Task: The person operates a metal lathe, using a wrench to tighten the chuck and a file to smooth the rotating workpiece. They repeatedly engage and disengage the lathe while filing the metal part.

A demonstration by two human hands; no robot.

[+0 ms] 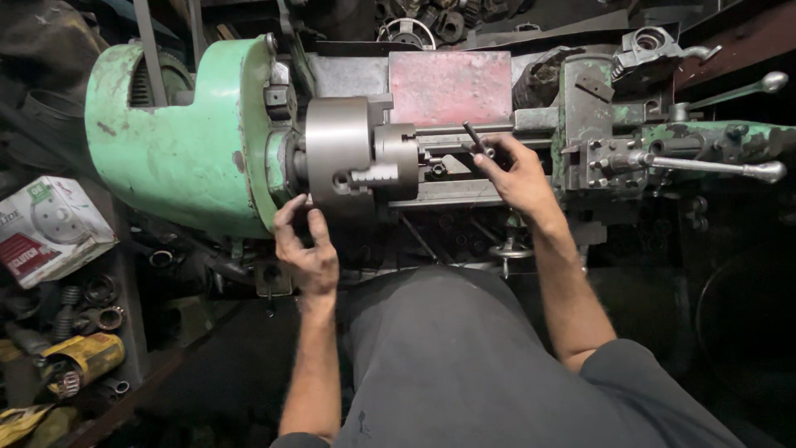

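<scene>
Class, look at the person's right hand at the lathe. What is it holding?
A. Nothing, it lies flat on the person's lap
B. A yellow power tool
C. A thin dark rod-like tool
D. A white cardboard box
C: the right hand pinches a thin dark rod-like tool just right of the steel chuck, while the left hand touches the chuck's lower edge.

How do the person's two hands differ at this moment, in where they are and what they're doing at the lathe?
The left hand reaches up with spread fingertips touching the lower edge of the steel chuck and holds nothing; the right hand sits further along, over the lathe bed, pinching a thin dark rod. The left points upward, the right angles leftward. Both are bare.
</scene>
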